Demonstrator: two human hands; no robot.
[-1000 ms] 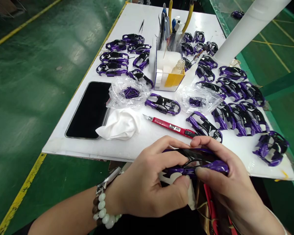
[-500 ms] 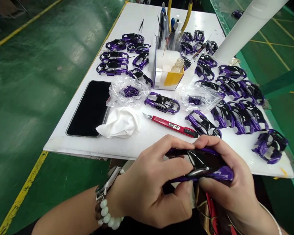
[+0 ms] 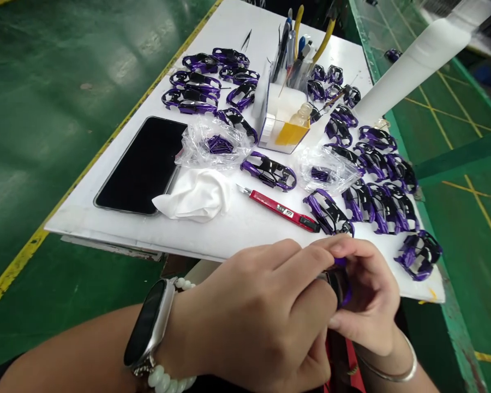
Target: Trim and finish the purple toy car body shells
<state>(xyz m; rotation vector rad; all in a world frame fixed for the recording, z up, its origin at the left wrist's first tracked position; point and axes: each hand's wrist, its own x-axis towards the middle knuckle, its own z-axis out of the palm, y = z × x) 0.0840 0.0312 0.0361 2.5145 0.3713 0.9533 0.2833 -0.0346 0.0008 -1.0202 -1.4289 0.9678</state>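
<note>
Between my two hands, just off the table's near edge, is a purple and black toy car body shell [image 3: 339,285], mostly covered by fingers. My left hand [image 3: 265,311], with a watch [image 3: 150,322] and a bead bracelet on its wrist, curls over the shell's left side, its fingertips hidden. My right hand [image 3: 372,295] wraps the other end, thumb below and fingers above. A red utility knife [image 3: 284,210], blade to the left, lies beyond my hands. Near it rest another car shell [image 3: 269,170] and a white cloth [image 3: 196,196].
Rows of shells [image 3: 192,101] lie on the left and more shells [image 3: 380,204] on the right. A clear tool holder [image 3: 284,134], a smartphone [image 3: 141,164] and plastic bags of small purple parts [image 3: 219,144] sit on the table. A white pole [image 3: 417,68] slants at the right.
The shell has been turned so that far less of it shows. My left hand has shifted right over it. The view has tilted a little.
</note>
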